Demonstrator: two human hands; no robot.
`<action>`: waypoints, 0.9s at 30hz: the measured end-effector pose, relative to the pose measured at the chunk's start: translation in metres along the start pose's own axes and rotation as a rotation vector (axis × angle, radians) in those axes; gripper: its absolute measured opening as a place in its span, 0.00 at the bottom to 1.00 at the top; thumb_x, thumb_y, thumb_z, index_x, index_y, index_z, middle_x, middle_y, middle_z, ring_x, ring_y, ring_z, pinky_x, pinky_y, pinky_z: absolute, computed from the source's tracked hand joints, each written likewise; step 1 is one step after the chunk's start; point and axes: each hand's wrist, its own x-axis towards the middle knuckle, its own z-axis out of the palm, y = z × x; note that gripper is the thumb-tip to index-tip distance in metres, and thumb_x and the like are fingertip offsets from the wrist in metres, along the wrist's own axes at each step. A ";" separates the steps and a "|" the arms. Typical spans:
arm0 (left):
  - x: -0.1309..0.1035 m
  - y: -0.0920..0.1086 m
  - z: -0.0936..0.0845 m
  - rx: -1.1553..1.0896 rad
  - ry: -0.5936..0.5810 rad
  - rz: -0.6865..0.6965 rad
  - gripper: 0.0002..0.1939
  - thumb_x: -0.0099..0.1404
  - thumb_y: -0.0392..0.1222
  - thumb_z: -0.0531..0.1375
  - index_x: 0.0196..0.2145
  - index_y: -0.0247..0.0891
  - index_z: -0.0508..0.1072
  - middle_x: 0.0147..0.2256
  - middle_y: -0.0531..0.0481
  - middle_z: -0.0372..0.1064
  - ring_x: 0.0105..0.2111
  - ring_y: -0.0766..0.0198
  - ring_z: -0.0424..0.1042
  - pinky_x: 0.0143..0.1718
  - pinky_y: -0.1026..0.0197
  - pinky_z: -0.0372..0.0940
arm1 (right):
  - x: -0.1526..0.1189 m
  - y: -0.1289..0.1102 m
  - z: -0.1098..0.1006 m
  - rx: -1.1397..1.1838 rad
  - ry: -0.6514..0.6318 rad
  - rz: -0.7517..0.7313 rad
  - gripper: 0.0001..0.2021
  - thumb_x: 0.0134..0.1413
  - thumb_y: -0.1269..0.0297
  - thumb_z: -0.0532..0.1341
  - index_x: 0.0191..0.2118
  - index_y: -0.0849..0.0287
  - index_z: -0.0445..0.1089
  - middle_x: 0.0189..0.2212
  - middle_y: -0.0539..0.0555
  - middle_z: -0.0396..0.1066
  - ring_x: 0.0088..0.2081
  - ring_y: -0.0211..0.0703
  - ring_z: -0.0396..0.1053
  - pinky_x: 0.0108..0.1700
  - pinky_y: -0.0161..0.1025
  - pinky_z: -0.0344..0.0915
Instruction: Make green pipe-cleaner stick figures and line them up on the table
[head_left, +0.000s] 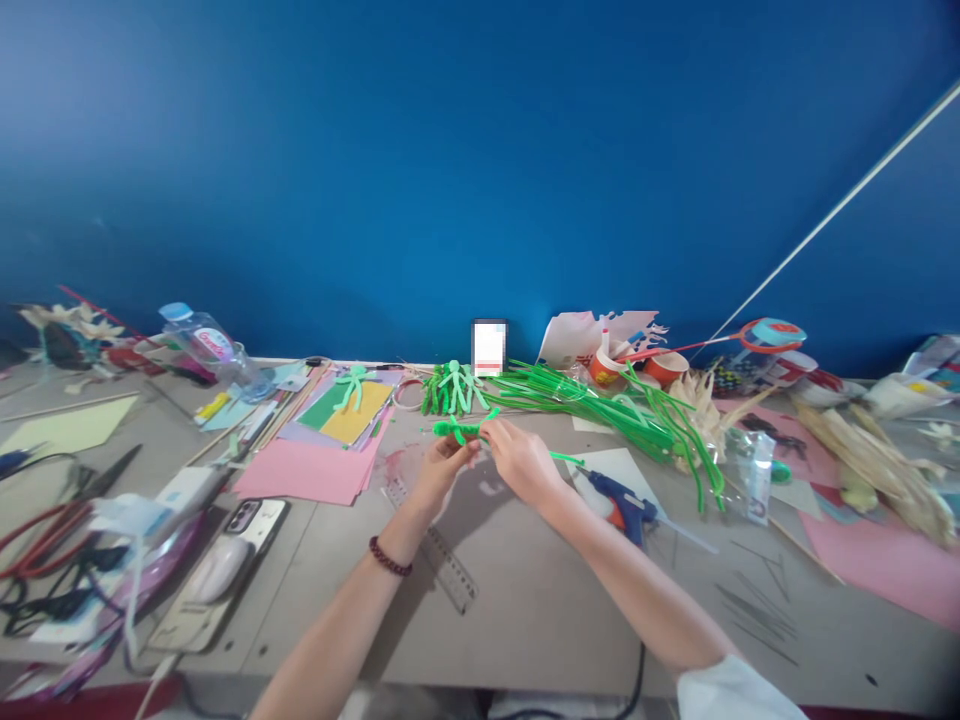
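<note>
Over the middle of the table, my left hand (444, 468) pinches a bright green pipe-cleaner figure (448, 429) by its lower side. My right hand (519, 458) is closed on the other end of the same figure, its fingertips almost meeting those of the left. One short green end sticks up above the right fingers. Behind the hands stand light green pipe-cleaner figures (454, 386), and another such figure (352, 385) lies on coloured paper to the left. A bundle of long green pipe cleaners (600, 402) spreads out at the back right.
A blue glue gun (630, 505) lies right of my hands, and a clear ruler (450, 570) below them. Pink paper (311, 468), a phone (251, 520) and red-handled scissors (60, 535) are on the left. A plastic bottle (206, 340) leans near the blue wall.
</note>
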 end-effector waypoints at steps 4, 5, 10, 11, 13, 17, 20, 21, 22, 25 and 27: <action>0.000 -0.009 0.003 -0.146 0.076 -0.001 0.17 0.41 0.49 0.70 0.24 0.36 0.71 0.23 0.54 0.67 0.23 0.69 0.63 0.27 0.63 0.59 | -0.001 0.001 0.007 -0.139 -0.015 -0.106 0.10 0.61 0.71 0.49 0.38 0.58 0.67 0.30 0.55 0.71 0.34 0.42 0.68 0.32 0.33 0.58; 0.000 -0.012 0.003 -0.184 0.083 -0.005 0.17 0.42 0.49 0.70 0.23 0.37 0.70 0.23 0.54 0.67 0.24 0.68 0.64 0.27 0.63 0.59 | -0.001 0.001 0.007 -0.142 -0.012 -0.124 0.10 0.61 0.71 0.49 0.38 0.58 0.68 0.31 0.55 0.71 0.35 0.42 0.68 0.33 0.33 0.58; -0.002 -0.018 0.006 -0.238 0.091 0.019 0.16 0.46 0.51 0.68 0.26 0.40 0.68 0.30 0.51 0.69 0.31 0.63 0.67 0.30 0.59 0.63 | 0.001 0.002 0.006 -0.020 -0.004 -0.102 0.11 0.60 0.71 0.50 0.38 0.56 0.70 0.34 0.55 0.74 0.37 0.42 0.70 0.35 0.33 0.60; -0.002 -0.017 0.006 -0.218 0.093 0.037 0.16 0.47 0.51 0.67 0.28 0.40 0.68 0.32 0.51 0.69 0.31 0.63 0.67 0.30 0.59 0.63 | 0.001 0.002 0.006 0.022 0.000 -0.054 0.11 0.60 0.70 0.51 0.38 0.55 0.70 0.33 0.54 0.75 0.37 0.41 0.70 0.35 0.33 0.60; -0.003 -0.015 0.006 -0.168 0.090 0.072 0.16 0.49 0.51 0.66 0.30 0.41 0.67 0.32 0.51 0.67 0.29 0.64 0.66 0.30 0.57 0.64 | 0.002 0.002 0.007 0.127 0.012 0.063 0.09 0.60 0.67 0.53 0.36 0.54 0.71 0.31 0.51 0.75 0.34 0.41 0.70 0.34 0.33 0.60; -0.005 -0.009 0.006 -0.116 0.028 0.120 0.13 0.52 0.49 0.63 0.31 0.41 0.67 0.30 0.52 0.66 0.28 0.65 0.65 0.31 0.57 0.65 | 0.004 0.002 0.012 0.439 0.032 0.245 0.08 0.57 0.63 0.55 0.32 0.56 0.69 0.26 0.50 0.74 0.28 0.40 0.69 0.32 0.34 0.62; -0.007 -0.003 0.007 -0.132 -0.051 0.110 0.11 0.53 0.48 0.63 0.29 0.41 0.68 0.27 0.52 0.65 0.26 0.64 0.65 0.29 0.56 0.65 | 0.006 0.002 0.016 0.773 -0.091 0.434 0.09 0.55 0.59 0.56 0.31 0.58 0.67 0.22 0.49 0.71 0.19 0.36 0.64 0.23 0.33 0.59; -0.007 -0.002 0.007 -0.132 -0.085 0.098 0.10 0.53 0.49 0.62 0.29 0.41 0.68 0.25 0.52 0.64 0.24 0.63 0.65 0.29 0.55 0.65 | 0.007 0.003 0.017 0.892 -0.154 0.514 0.10 0.53 0.57 0.57 0.30 0.58 0.67 0.21 0.49 0.71 0.17 0.34 0.62 0.19 0.32 0.57; -0.007 -0.001 0.007 -0.131 -0.108 0.085 0.10 0.54 0.49 0.62 0.28 0.41 0.68 0.24 0.52 0.63 0.23 0.63 0.65 0.28 0.55 0.65 | 0.008 0.003 0.017 1.002 -0.216 0.592 0.11 0.52 0.55 0.58 0.30 0.59 0.66 0.21 0.49 0.70 0.15 0.33 0.61 0.16 0.31 0.54; -0.005 -0.006 0.006 -0.156 -0.074 0.056 0.10 0.52 0.48 0.64 0.27 0.41 0.70 0.22 0.53 0.64 0.23 0.63 0.64 0.29 0.56 0.64 | 0.010 0.005 0.017 1.265 -0.354 0.767 0.14 0.46 0.53 0.62 0.25 0.60 0.63 0.19 0.47 0.66 0.14 0.29 0.56 0.13 0.29 0.45; -0.003 -0.011 0.003 -0.183 -0.023 0.057 0.10 0.49 0.47 0.66 0.26 0.40 0.71 0.23 0.52 0.66 0.24 0.65 0.64 0.29 0.58 0.63 | 0.011 0.007 0.017 1.361 -0.412 0.806 0.16 0.42 0.54 0.65 0.24 0.60 0.62 0.18 0.45 0.62 0.13 0.26 0.50 0.13 0.28 0.40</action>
